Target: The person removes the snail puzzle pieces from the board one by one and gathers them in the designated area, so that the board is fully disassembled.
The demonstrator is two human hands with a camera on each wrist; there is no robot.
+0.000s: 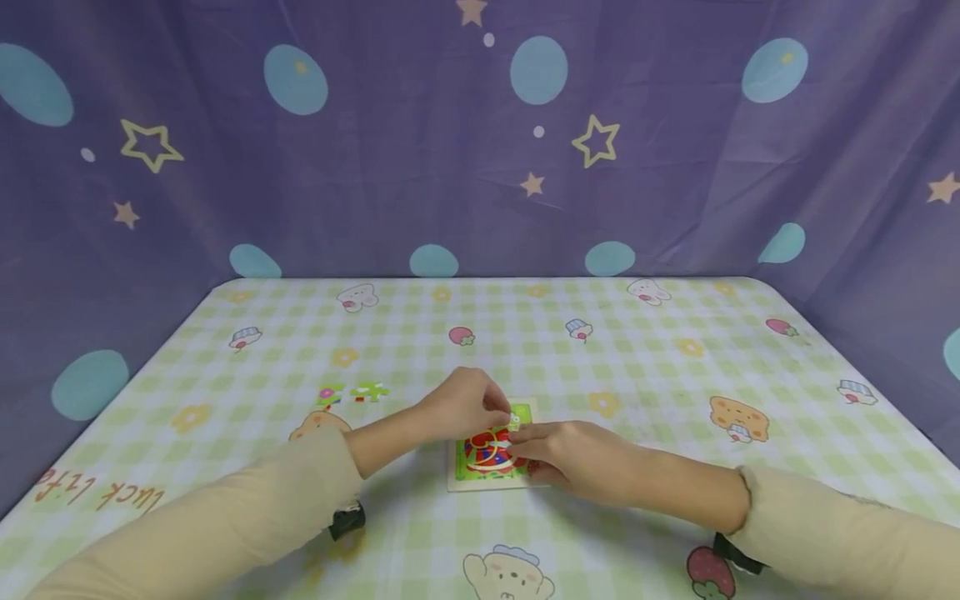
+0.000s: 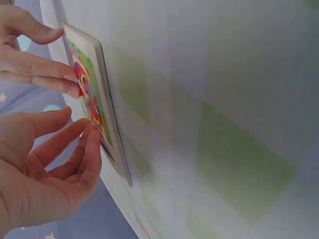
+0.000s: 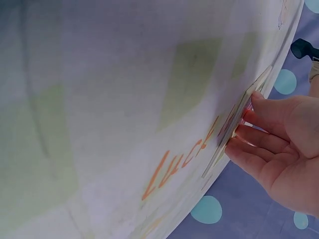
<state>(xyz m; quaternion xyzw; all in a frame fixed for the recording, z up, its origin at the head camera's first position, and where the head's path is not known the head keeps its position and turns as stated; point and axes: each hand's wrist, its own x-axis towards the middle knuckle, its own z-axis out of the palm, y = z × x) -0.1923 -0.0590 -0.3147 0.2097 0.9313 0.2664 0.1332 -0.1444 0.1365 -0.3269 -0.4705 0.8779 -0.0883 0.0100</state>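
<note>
A small jigsaw puzzle board point(image 1: 452, 477) with a pale frame lies on the table, its picture point(image 1: 489, 457) showing red, blue and yellow on green. My left hand point(image 1: 463, 405) reaches over the board's far left part, fingers bent and fingertips touching the picture. In the left wrist view its thumb stands apart from the fingers point(image 2: 92, 139). From the right, my right hand point(image 1: 588, 460) rests fairly straight fingers on the picture, with its thumb point(image 3: 257, 95) at the frame's near edge. Part of the picture is hidden under both hands.
Left of the board lie loose green puzzle pieces, one with a pink spot point(image 1: 328, 394) and another beside it point(image 1: 370, 392). A green checked cloth point(image 1: 420, 533) with printed figures covers the table. Behind it hangs a purple curtain point(image 1: 420, 150).
</note>
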